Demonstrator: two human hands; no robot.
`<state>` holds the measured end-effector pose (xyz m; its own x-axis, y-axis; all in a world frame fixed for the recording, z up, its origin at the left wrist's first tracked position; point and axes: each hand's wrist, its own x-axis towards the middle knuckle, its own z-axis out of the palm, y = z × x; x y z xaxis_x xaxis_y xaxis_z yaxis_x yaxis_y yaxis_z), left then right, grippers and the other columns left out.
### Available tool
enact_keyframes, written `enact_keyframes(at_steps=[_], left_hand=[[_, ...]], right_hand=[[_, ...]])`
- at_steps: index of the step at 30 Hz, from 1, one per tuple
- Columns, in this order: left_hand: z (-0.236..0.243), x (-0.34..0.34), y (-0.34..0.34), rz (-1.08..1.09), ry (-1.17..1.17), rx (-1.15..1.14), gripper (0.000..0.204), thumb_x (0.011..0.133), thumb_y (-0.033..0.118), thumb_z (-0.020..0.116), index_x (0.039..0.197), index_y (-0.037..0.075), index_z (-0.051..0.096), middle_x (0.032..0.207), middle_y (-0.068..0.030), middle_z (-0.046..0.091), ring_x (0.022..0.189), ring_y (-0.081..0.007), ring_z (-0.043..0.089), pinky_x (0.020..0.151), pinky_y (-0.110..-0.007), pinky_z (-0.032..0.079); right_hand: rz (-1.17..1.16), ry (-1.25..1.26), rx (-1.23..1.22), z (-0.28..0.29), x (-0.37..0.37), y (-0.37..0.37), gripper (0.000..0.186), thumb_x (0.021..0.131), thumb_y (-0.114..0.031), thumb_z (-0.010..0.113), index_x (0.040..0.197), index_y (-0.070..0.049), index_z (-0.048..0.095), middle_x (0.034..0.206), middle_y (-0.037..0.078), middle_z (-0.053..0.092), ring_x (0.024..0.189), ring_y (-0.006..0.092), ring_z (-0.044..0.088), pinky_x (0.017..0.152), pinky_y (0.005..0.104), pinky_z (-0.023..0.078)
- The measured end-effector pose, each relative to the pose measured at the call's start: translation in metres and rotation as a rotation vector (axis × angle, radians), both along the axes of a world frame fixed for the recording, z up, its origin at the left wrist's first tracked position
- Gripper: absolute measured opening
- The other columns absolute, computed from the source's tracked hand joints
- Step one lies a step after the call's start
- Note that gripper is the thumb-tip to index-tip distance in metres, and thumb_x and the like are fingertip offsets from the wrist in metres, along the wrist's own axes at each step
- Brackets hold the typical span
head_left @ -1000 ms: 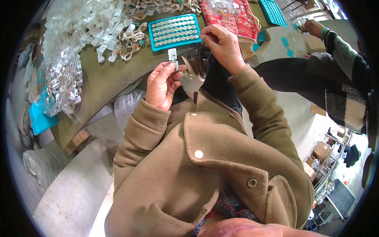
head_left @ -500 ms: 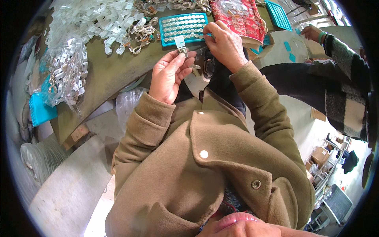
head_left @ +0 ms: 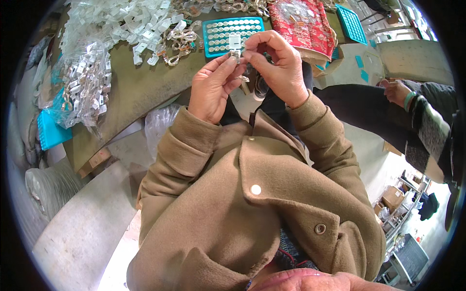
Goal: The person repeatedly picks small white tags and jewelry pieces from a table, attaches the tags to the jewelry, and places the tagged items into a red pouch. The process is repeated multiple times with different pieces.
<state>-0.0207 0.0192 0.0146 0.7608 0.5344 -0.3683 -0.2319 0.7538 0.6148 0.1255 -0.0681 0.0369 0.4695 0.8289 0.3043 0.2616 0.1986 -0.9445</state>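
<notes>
My left hand pinches a small white plastic clip case upright, with its lid raised. My right hand is curled just right of it, fingertips at the case; whatever they grip is too small to make out. Behind the case lies a teal tray holding rows of round silvery discs. Left of the tray are tangled clear cords and a big heap of white plastic pieces on the olive table.
A clear bag of white pieces and teal trays lie at the table's left edge. Red patterned cloth and another teal tray are at the back right. A co-worker's hand shows at right.
Both my hands have shifted right and the case moved up in front of the tray. My right fingertips have come over to the case. The co-worker's hand has moved lower.
</notes>
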Motion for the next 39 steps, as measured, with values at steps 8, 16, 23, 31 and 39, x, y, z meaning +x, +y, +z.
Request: enact_keyframes(at_steps=[8,16,23,31,39], left_hand=[[0.009,-0.001,-0.005,0.056,0.071,0.089,0.025,0.096,0.007,0.06,0.12,-0.001,0.061,0.108,-0.0085,0.069,0.095,-0.0146,0.068,0.079,-0.023,0.058],[0.006,-0.003,-0.008,0.128,0.087,0.119,0.025,0.095,0.005,0.062,0.119,-0.003,0.063,0.106,-0.0091,0.07,0.093,-0.0148,0.069,0.082,-0.024,0.058],[0.006,-0.006,-0.015,0.168,0.14,0.402,0.029,0.095,0.006,0.063,0.122,-0.003,0.063,0.11,-0.0108,0.069,0.096,-0.017,0.068,0.084,-0.027,0.056],[0.003,-0.011,-0.011,0.146,-0.007,0.298,0.026,0.097,0.008,0.059,0.12,-0.005,0.062,0.104,-0.011,0.069,0.09,-0.0161,0.068,0.08,-0.029,0.058],[0.004,-0.011,-0.018,0.018,-0.068,0.128,0.029,0.102,0.02,0.052,0.123,0.0,0.059,0.111,-0.0101,0.067,0.097,-0.0178,0.066,0.089,-0.033,0.055]], right_hand=[[-0.144,-0.689,0.161,-0.001,-0.008,0.012,0.015,0.081,-0.002,0.068,0.094,-0.006,0.063,0.089,0.009,0.064,0.082,0.029,0.063,0.072,0.0363,0.052],[-0.07,-0.787,0.162,-0.001,-0.008,0.011,0.018,0.078,0.0,0.066,0.095,-0.007,0.063,0.088,0.008,0.064,0.082,0.028,0.062,0.073,0.036,0.051],[0.081,-0.611,0.01,0.014,-0.004,0.008,0.015,0.078,0.001,0.063,0.09,-0.006,0.059,0.084,0.011,0.059,0.081,0.0304,0.06,0.071,0.0354,0.051],[0.183,0.419,-0.13,0.012,-0.011,0.012,0.03,0.092,-0.011,0.069,0.117,-0.001,0.056,0.095,0.002,0.058,0.085,0.0085,0.058,0.076,0.0237,0.051],[-0.014,0.121,-0.261,0.007,-0.033,0.009,0.028,0.098,-0.024,0.058,0.089,0.003,0.064,0.081,0.012,0.066,0.07,0.0238,0.062,0.068,0.0321,0.052]])
